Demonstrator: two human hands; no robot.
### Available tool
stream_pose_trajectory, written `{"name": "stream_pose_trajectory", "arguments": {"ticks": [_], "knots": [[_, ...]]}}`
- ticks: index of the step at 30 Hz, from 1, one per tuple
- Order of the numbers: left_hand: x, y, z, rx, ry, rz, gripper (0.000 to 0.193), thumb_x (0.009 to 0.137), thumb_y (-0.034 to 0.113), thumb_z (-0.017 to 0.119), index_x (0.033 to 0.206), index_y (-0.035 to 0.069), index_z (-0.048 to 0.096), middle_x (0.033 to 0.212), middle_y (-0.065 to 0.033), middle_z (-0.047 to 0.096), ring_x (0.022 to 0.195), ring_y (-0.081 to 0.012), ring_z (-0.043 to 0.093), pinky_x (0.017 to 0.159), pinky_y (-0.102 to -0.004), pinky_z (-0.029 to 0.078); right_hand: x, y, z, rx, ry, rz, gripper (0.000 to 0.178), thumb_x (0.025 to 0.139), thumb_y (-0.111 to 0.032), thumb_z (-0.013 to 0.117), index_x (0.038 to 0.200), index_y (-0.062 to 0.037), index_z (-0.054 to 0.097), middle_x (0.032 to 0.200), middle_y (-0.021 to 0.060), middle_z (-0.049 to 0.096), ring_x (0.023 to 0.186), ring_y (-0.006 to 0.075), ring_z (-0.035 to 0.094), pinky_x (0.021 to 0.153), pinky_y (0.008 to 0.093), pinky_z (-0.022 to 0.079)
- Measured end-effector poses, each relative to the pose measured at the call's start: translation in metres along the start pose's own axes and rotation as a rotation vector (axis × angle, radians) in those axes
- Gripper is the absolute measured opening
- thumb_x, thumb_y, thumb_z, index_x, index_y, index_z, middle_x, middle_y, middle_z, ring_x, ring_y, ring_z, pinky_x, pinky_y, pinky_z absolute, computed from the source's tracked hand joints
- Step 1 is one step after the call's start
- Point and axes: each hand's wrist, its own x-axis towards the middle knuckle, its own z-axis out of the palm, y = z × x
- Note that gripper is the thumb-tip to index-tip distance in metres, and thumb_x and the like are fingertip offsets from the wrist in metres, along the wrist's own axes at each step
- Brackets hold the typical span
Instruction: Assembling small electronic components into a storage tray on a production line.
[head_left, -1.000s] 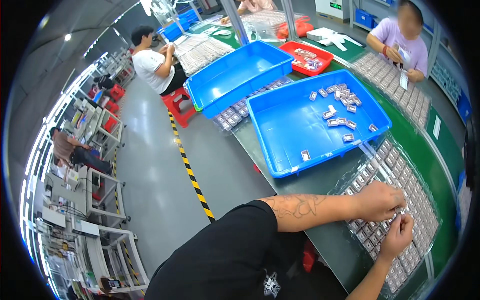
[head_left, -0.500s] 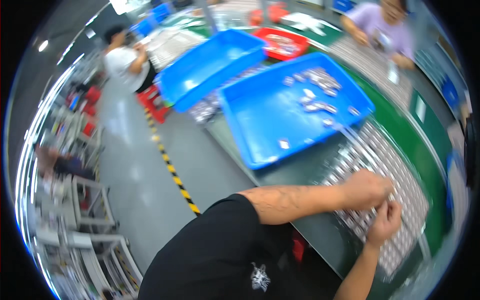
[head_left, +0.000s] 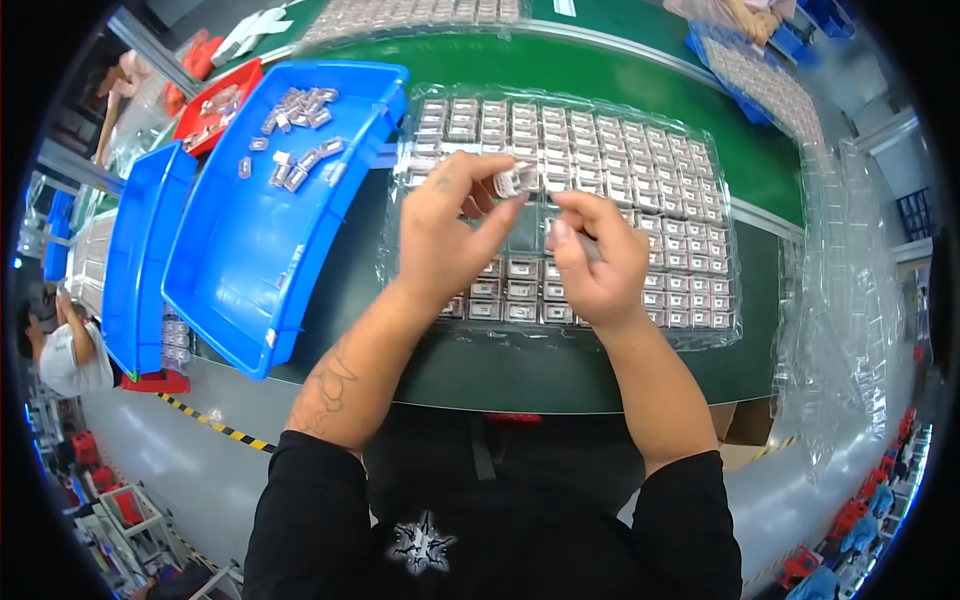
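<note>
Left hand [head_left: 445, 228] closed in a pinch on a small clear-cased part [head_left: 512, 181], index above, thumb below, held over the clear tray [head_left: 737, 300]. Right hand [head_left: 608, 258] just beside, apart from the left, thumb and index curled near each other; can't tell whether gripping anything. Something grey half hidden in the right palm, not identifiable.

Handling, as a judgement: best to keep the pinch light and on the part's edges, off the clear face. Worth staying low over the tray to keep any slip short. Also worth lifting wrists clear of the neighbouring parts, probably easy to knock askew.

Pose: left forearm [head_left: 350, 365] slanting up and inward from lower left, fingers pointing right. Right forearm [head_left: 655, 390] roughly mirrored from lower right, fingers pointing up and left.

Farther out: rows of similar parts [head_left: 680, 238] in the tray, under and around both hands. Blue bin [head_left: 225, 240] to the left, loose parts mostly toward the far end. Beyond, second blue bin [head_left: 135, 250] and red bin [head_left: 250, 76], more small items in the red. Crumpled clear plastic [head_left: 835, 330] off to the right.
</note>
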Motion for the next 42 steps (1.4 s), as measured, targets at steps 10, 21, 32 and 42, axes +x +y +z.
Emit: {"name": "stream_pose_trajectory", "arguments": {"ticks": [10,21,32,42], "knots": [[-0.005,-0.009,0.002,0.007,-0.004,0.016,0.034,0.075,0.0,0.083,0.106,0.005,0.07,0.084,-0.0059,0.066,0.069,-0.0133,0.062,0.059,-0.0261,0.05,-0.005,0.002,0.009,-0.057,-0.15,-0.11,0.047,0.086,0.0,0.066,0.132,0.0059,0.06,0.07,0.0072,0.065,0.055,0.0146,0.061,0.054,0.0277,0.049],[-0.003,-0.009,0.0,0.009,-0.039,0.014,0.036,0.071,-0.004,0.078,0.105,0.003,0.07,0.081,-0.008,0.064,0.067,-0.016,0.06,0.062,-0.028,0.049,0.003,-0.001,0.007,-0.109,-0.161,-0.17,0.044,0.083,-0.003,0.07,0.126,-0.0001,0.064,0.072,0.007,0.066,0.056,0.021,0.064,0.052,0.0331,0.051],[-0.01,-0.008,0.001,0.007,-0.025,0.007,0.033,0.073,-0.006,0.077,0.103,0.002,0.068,0.079,-0.0066,0.06,0.065,-0.0147,0.058,0.06,-0.0267,0.049,-0.002,0.0,0.011,-0.172,-0.133,-0.206,0.043,0.081,-0.003,0.067,0.123,-0.0036,0.066,0.077,0.0064,0.068,0.064,0.0233,0.069,0.055,0.0351,0.054],[-0.005,-0.01,-0.008,-0.002,-0.026,-0.023,0.031,0.075,-0.005,0.076,0.104,0.002,0.068,0.078,-0.0057,0.061,0.066,-0.0134,0.06,0.062,-0.0274,0.05,0.001,-0.003,0.018,-0.213,-0.175,-0.219,0.048,0.081,-0.005,0.068,0.13,-0.0036,0.063,0.081,0.007,0.07,0.068,0.0229,0.07,0.056,0.0348,0.056]]}}
